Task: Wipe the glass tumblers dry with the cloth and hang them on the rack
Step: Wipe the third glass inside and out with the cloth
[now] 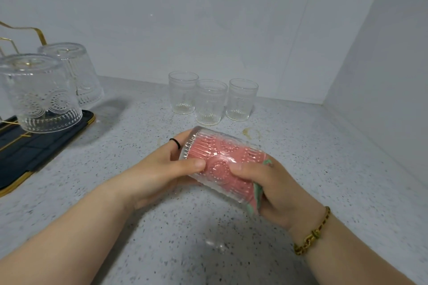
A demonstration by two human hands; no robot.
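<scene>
The person holds one glass tumbler point(221, 154) on its side above the speckled counter point(328, 169), just in front of the body, with its base toward the left and its mouth toward the lower right. A pink cloth point(257, 194) is stuffed inside it and shows through the patterned wall; a green-edged fold sticks out at the mouth. The left hand point(159, 171) grips the base end, thumb pressed on the side of the glass and fingers curled behind it (one finger wears a thin black ring point(175, 142)). The right hand point(275, 190) clasps the mouth end, thumb on the glass and fingers wrapped round the rim and the protruding cloth. A gold chain bracelet point(311, 235) sits on the right wrist.

Farther back, near the wall, three more tumblers stand upright close together: the back-left tumbler point(183, 92), the middle tumbler point(210, 102) and the back-right tumbler point(242, 100). A faint brownish ring stain point(251, 133) marks the counter between them and the hands.

At the left edge a gold wire rack point(42, 38) rises from a dark tray point(32, 152) with a gold rim. Two tumblers hang upside down on it, the near hung tumbler point(41, 92) and the far hung tumbler point(76, 71) behind it
</scene>
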